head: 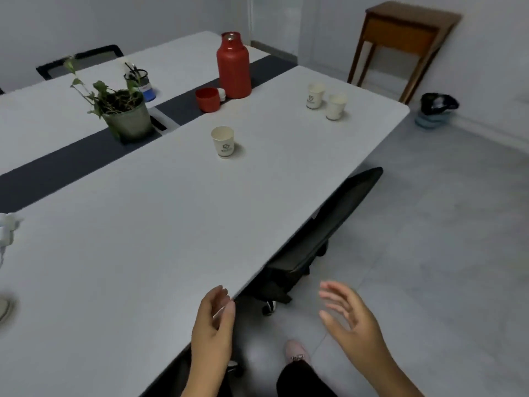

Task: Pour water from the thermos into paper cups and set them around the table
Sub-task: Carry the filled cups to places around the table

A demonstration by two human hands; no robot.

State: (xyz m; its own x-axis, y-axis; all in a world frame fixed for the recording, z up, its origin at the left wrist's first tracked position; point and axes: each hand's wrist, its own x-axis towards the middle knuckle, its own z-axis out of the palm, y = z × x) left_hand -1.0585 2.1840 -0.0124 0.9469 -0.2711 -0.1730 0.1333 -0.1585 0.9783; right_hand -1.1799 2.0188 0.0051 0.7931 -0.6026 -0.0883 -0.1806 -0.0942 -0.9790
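Red thermos [233,65] upright mid-bench [143,224] | three paper cups [223,141] toward far right corner | left hand [213,325], right hand [350,319] spread, empty, near edge

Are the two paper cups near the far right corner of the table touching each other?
Apart. The head view shows a strip of table between the left cup and the right cup.

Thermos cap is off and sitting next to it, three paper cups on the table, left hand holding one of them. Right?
Not quite. The head view shows neither hand holding anything: the left hand is empty at the table edge. The rest holds: the tall red thermos is uncapped, its red cap beside it, and three white paper cups stand on the table.
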